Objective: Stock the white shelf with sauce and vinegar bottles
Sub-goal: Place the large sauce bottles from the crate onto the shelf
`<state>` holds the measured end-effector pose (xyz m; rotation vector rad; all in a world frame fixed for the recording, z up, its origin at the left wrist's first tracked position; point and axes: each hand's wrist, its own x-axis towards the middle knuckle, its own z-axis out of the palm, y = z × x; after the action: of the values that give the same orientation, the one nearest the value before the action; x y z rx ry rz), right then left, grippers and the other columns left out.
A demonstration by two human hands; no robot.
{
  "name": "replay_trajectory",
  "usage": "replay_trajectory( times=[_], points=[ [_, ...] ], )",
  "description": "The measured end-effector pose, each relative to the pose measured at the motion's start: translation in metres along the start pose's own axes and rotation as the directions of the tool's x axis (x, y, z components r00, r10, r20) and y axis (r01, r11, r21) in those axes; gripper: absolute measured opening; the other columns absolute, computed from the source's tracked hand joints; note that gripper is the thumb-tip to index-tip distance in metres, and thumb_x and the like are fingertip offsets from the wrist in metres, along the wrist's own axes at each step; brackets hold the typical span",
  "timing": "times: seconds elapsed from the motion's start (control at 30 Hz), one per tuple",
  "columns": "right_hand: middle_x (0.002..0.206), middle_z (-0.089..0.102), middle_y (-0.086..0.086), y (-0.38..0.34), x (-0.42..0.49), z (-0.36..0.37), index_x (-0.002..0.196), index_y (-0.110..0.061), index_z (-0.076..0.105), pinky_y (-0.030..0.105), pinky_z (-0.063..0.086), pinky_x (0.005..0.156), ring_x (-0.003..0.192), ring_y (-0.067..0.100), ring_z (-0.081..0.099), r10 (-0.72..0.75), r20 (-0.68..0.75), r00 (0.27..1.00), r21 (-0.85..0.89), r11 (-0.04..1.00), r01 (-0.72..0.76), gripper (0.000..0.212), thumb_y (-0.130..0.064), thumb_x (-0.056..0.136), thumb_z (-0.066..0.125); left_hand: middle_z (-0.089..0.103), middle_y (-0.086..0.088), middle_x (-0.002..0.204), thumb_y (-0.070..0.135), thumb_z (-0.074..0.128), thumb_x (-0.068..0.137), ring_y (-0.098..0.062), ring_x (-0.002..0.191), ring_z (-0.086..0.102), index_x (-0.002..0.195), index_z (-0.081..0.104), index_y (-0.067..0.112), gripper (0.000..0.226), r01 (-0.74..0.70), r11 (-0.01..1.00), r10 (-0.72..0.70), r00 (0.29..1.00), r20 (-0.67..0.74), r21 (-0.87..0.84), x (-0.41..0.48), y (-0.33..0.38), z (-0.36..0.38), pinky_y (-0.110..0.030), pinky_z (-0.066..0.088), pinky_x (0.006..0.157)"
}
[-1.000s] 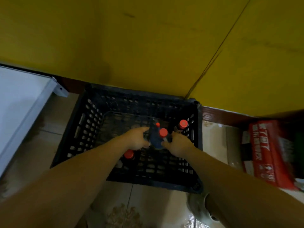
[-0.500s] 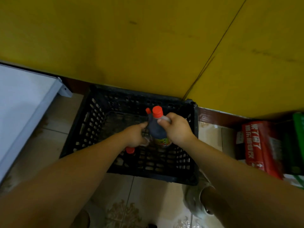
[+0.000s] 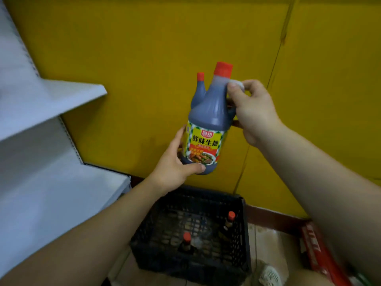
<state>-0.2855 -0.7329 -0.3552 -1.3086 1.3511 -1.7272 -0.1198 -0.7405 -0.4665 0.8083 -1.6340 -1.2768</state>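
the soy sauce bottle [image 3: 210, 108] is shiny plastic with a glossy label [image 3: 203, 147]. the black crate [image 3: 185, 267] is dull plastic. the white shelf [image 3: 51, 96] looks smooth, maybe painted metal. the yellow wall [image 3: 144, 48] is matt.

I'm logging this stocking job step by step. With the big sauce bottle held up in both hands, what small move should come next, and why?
Probably carry the sauce bottle left onto the white shelf. The left hand grips its base, the right hand holds it near the neck; it is above the black crate, with the shelf beside it.
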Motion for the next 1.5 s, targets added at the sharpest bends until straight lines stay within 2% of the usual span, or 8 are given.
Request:
replay_trajectory(
  times=[0.17,0.23,0.37,0.47,0.83,1.03,1.23,1.5],
  points=[
    [0.135,0.053,0.007,-0.064,-0.046,0.018,0.144,-0.043,0.025,0.035,0.053,0.092,0.116,0.013,0.058,-0.266,0.241,0.933,-0.093,0.951,0.295,0.076,-0.028,0.084,0.069,0.063,0.010,0.114,0.011,0.077,0.060,-0.006,0.101,0.065,0.125,0.035,0.051,0.088,-0.160,0.986,0.152,0.973,-0.172,-0.038,-0.041,0.087,-0.001,-0.026,0.054,0.083],
    [0.141,0.048,0.001,-0.083,-0.057,0.022,0.146,-0.042,0.028,0.040,0.052,0.094,0.116,0.014,0.059,-0.276,0.281,0.919,-0.088,0.946,0.311,0.076,-0.033,0.082,0.069,0.063,0.006,0.113,0.011,0.076,0.060,-0.005,0.096,0.067,0.127,0.037,0.048,0.085,-0.200,0.979,0.188,0.964,-0.189,-0.049,-0.056,0.113,-0.003,-0.024,0.055,0.079],
    [0.129,0.047,-0.009,-0.118,-0.071,0.024,0.148,-0.039,0.028,0.023,0.054,0.079,0.099,0.000,0.060,-0.275,0.302,0.913,0.004,0.958,0.288,0.068,-0.026,0.092,0.064,0.061,0.000,0.113,0.003,0.079,0.064,-0.002,0.087,0.067,0.139,0.036,0.035,0.092,-0.224,0.974,0.210,0.945,-0.252,-0.027,-0.077,0.151,-0.009,-0.019,0.054,0.073],
    [0.137,0.048,-0.004,-0.134,-0.078,0.027,0.149,-0.039,0.027,0.029,0.054,0.087,0.108,0.008,0.061,-0.307,0.300,0.903,0.028,0.949,0.313,0.067,-0.027,0.094,0.062,0.060,0.004,0.109,-0.008,0.072,0.074,0.004,0.082,0.066,0.134,0.035,0.039,0.084,-0.247,0.969,0.239,0.928,-0.285,0.009,-0.088,0.169,-0.012,-0.016,0.053,0.072],
    [0.150,0.039,-0.005,-0.185,-0.116,0.062,0.152,-0.042,0.018,0.038,0.049,0.100,0.121,0.011,0.052,-0.323,0.452,0.831,0.053,0.940,0.337,0.061,-0.030,0.101,0.048,0.058,0.003,0.110,-0.003,0.071,0.076,0.006,0.084,0.065,0.144,0.031,0.033,0.087,-0.301,0.951,0.305,0.879,-0.366,0.068,-0.143,0.206,-0.044,-0.013,0.052,0.065],
    [0.132,0.047,-0.008,-0.208,-0.136,0.102,0.149,-0.051,0.013,0.042,0.057,0.085,0.106,0.012,0.058,-0.286,0.552,0.783,0.008,0.941,0.338,0.059,-0.041,0.100,0.044,0.057,0.009,0.110,0.001,0.072,0.077,0.013,0.083,0.061,0.143,0.032,0.034,0.084,-0.305,0.942,0.333,0.818,-0.468,0.136,-0.176,0.224,-0.076,-0.008,0.049,0.062],
    [0.137,0.051,-0.004,-0.208,-0.146,0.137,0.148,-0.048,0.022,0.046,0.057,0.086,0.109,0.017,0.060,-0.312,0.543,0.780,0.089,0.945,0.316,0.061,-0.042,0.097,0.052,0.057,0.007,0.119,0.004,0.074,0.076,-0.007,0.104,0.061,0.145,0.032,0.035,0.086,-0.261,0.942,0.334,0.768,-0.546,0.209,-0.196,0.231,-0.102,-0.014,0.053,0.070],
    [0.142,0.049,-0.003,-0.201,-0.161,0.181,0.148,-0.052,0.007,0.045,0.056,0.088,0.111,0.022,0.061,-0.300,0.696,0.652,0.039,0.923,0.382,0.086,-0.042,0.087,0.067,0.055,0.008,0.116,0.004,0.074,0.076,-0.010,0.103,0.060,0.141,0.032,0.039,0.085,-0.147,0.944,0.315,0.662,-0.680,0.294,-0.231,0.222,-0.119,-0.013,0.054,0.070]
  ],
)
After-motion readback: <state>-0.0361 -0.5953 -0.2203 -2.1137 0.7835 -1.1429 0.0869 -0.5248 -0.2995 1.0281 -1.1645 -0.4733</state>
